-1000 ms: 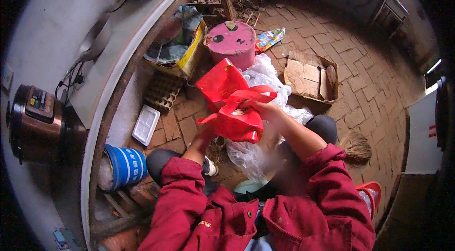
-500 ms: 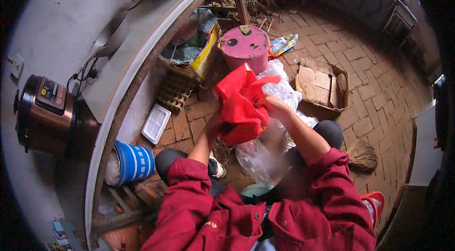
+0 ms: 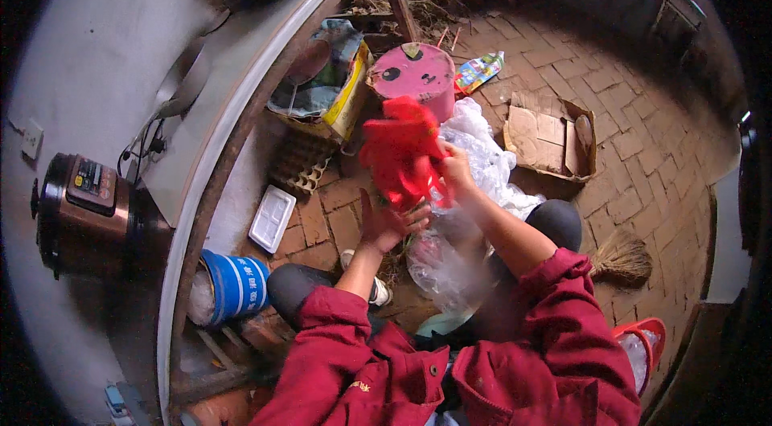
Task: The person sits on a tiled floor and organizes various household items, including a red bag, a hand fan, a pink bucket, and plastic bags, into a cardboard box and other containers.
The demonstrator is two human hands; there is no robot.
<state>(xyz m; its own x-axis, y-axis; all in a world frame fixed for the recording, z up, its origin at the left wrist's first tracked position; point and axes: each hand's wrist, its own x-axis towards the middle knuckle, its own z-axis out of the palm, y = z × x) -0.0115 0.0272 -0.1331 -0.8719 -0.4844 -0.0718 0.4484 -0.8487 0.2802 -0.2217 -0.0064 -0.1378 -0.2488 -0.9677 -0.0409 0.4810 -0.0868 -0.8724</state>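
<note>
A crumpled red bag (image 3: 402, 149), blurred by motion, hangs in front of me over the floor. My right hand (image 3: 457, 172) grips its right edge with closed fingers. Just below the bag's lower left side is my left hand (image 3: 386, 223), its fingers spread and thumb raised; whether the fingertips brush the bag I cannot tell. White plastic bags (image 3: 474, 137) lie behind and right of my right hand, and a clear plastic bag (image 3: 442, 261) sits between my knees.
A pink round stool (image 3: 412, 76) stands beyond the red bag. To its left are a yellow box (image 3: 351, 96) and egg trays (image 3: 301, 173). An open cardboard box (image 3: 551, 137) and a straw broom (image 3: 622, 259) lie right. A blue bucket (image 3: 235, 288) is left, under the counter.
My left hand has let go of the red bag and opened below it. The bag, still in my right hand, has drawn together into a narrower bunch.
</note>
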